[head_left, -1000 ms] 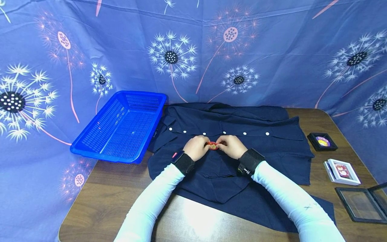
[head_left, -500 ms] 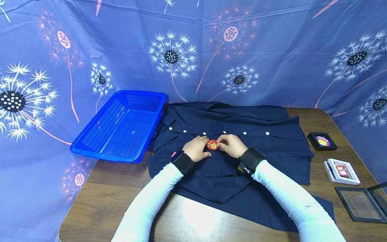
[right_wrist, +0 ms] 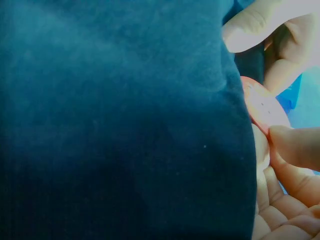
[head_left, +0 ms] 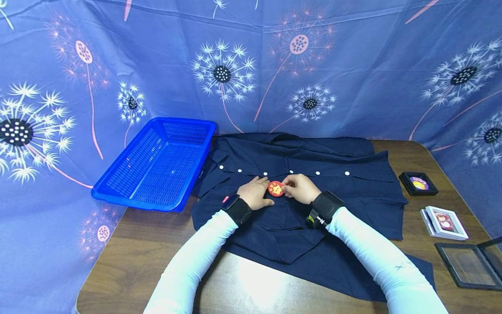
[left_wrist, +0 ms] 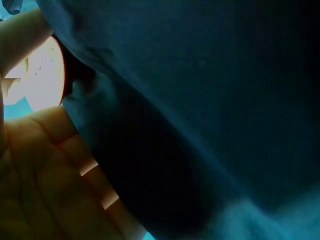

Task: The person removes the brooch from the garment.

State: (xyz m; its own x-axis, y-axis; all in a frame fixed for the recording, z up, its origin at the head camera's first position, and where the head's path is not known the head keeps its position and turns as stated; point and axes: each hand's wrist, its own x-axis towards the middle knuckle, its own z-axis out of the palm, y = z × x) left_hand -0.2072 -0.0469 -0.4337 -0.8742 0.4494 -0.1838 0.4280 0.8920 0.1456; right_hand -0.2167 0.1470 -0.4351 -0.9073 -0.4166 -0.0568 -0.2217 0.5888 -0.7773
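Note:
A round red pin badge with a yellow star-shaped figure lies face up at the front of a dark navy shirt, just below its row of white buttons. My right hand pinches the badge's right edge between thumb and finger; the right wrist view shows the thumb on the badge's rim. Flat on the cloth to the badge's left rests my left hand, fingers stretched out and thumb spread away. In the left wrist view, the badge appears between thumb and fingers, overexposed, and dark cloth fills most of the picture.
A blue plastic basket stands at the left of the wooden table. Along the right side are a black box with a purple-and-yellow badge, white frames around a red picture, and an opened black clear-windowed case.
My left hand has let go of the badge's left edge and flattened onto the shirt. The badge has tipped down from a tilted pose to face up, with my right hand still pinching it.

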